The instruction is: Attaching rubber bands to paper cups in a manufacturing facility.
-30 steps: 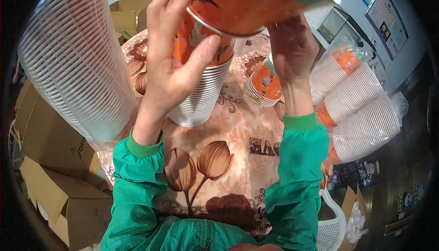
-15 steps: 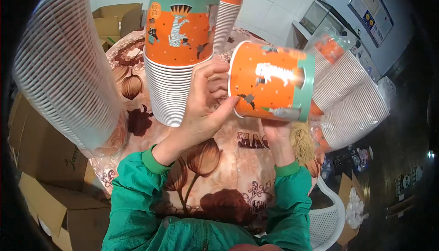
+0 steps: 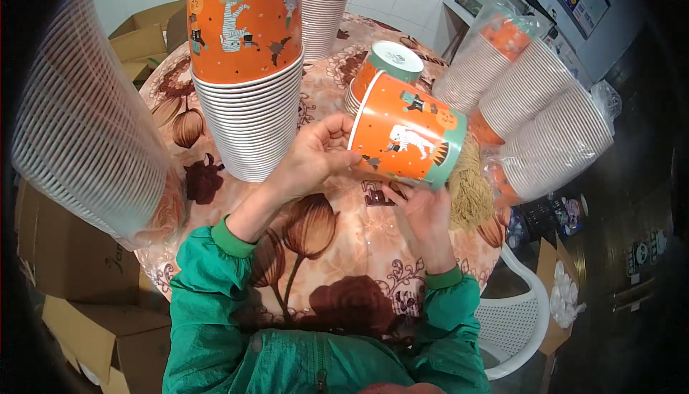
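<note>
Above the middle of the worktop (image 3: 337,243) you held one orange paper cup (image 3: 405,139) on its side, just right of the tall nested stack (image 3: 247,71) at the back left. Your left hand (image 3: 312,157) curled its grip over the open rim; your right hand (image 3: 423,211) cradled the wall from below, fingers closed on it. Such a cup probably felt light and thin-walled, easy to crush, so rim and base were the stiffer places to hold. Bagged cup sleeves (image 3: 545,114) lay along the right edge.
</note>
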Available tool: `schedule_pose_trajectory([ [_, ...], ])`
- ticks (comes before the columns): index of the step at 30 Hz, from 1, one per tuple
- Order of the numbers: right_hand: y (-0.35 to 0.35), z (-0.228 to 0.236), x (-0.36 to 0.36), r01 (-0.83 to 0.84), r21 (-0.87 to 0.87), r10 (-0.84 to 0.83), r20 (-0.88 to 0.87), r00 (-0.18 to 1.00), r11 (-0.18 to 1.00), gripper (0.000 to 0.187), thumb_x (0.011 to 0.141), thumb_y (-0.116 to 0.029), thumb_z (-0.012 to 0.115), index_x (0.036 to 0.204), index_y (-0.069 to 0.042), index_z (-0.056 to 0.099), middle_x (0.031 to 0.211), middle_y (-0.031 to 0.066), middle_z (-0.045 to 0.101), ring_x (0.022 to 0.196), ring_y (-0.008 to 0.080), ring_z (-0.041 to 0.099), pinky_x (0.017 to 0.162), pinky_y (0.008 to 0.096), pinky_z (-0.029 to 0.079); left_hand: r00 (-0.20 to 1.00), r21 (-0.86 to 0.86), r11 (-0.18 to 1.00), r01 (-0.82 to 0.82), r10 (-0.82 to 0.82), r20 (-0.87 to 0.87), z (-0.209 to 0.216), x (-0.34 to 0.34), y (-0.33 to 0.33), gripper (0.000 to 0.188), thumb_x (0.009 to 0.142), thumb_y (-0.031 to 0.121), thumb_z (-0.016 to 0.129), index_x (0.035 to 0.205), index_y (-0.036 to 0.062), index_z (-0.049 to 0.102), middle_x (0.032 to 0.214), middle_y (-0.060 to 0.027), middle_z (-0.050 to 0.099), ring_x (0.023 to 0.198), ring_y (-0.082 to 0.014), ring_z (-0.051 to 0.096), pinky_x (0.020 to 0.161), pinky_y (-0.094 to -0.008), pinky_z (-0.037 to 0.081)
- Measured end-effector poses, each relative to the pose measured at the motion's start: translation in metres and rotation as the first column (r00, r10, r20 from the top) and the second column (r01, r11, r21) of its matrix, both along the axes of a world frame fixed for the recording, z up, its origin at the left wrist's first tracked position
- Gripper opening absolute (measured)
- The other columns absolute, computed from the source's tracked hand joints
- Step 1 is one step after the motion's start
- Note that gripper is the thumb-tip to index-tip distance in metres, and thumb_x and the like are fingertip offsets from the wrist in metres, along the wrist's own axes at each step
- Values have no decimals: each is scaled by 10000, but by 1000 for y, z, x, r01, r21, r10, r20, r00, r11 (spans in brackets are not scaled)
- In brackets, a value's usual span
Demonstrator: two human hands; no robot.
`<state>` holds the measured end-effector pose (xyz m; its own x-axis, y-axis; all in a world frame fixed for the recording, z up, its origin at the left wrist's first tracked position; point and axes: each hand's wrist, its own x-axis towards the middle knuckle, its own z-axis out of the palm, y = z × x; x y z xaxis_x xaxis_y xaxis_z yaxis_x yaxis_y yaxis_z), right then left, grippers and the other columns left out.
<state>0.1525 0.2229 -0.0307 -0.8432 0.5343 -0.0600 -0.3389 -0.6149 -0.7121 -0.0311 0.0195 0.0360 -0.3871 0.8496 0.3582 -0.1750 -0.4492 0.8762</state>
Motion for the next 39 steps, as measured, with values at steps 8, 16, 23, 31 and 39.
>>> schedule_pose_trajectory([
  [8, -10, 22, 13, -3, 37, 2, 29, 1000, 999, 669, 1051, -575, 392, 1475, -58, 391, 1430, 198, 513, 1311, 409, 524, 1009, 657, 494, 922, -59, 984, -166, 134, -363, -34, -4, 18, 418, 860, -107, 608, 1264, -3, 616, 1177, -67, 693, 1047, -183, 677, 928, -324, 535],
  [16, -8, 20, 16, 42, 158, -35, -46, 998, 987, 689, 1038, -525, 511, 1533, -77, 341, 1506, 122, 478, 1368, 284, 508, 1065, 513, 502, 462, 90, 928, -361, 262, -847, -67, -13, 26, 369, 745, -73, 642, 1101, 26, 630, 982, -154, 648, 958, -363, 646, 794, -413, 534],
  [23, 4, 1, 16, 59, 259, -39, -81, 996, 964, 829, 919, -391, 723, 1564, -83, 301, 1501, 83, 470, 1382, 239, 480, 1121, 452, 449, 494, 107, 946, -305, 254, -831, -87, -15, 35, 360, 730, -42, 653, 1082, 27, 624, 969, -143, 638, 945, -356, 638, 791, -421, 530],
  [31, -12, 12, 20, 190, 602, -183, -74, 980, 776, 1225, 745, -348, 850, 1632, -111, 37, 1591, 143, 283, 1432, 313, 372, 1144, 471, 388, 737, -237, 966, -104, -85, -670, -70, -19, 24, 484, 836, -39, 659, 1309, 50, 619, 1182, -119, 716, 1023, -210, 696, 886, -332, 541],
  [39, -12, 4, 16, 248, 907, -228, -176, 958, 342, 1249, 717, -326, 858, 1612, -21, 42, 1533, 153, 221, 1374, 304, 405, 1126, 468, 395, 978, -205, 958, 201, -184, 100, -36, -11, 11, 277, 985, 41, 624, 1253, -23, 649, 1171, -59, 708, 1018, -99, 658, 898, -252, 538],
])
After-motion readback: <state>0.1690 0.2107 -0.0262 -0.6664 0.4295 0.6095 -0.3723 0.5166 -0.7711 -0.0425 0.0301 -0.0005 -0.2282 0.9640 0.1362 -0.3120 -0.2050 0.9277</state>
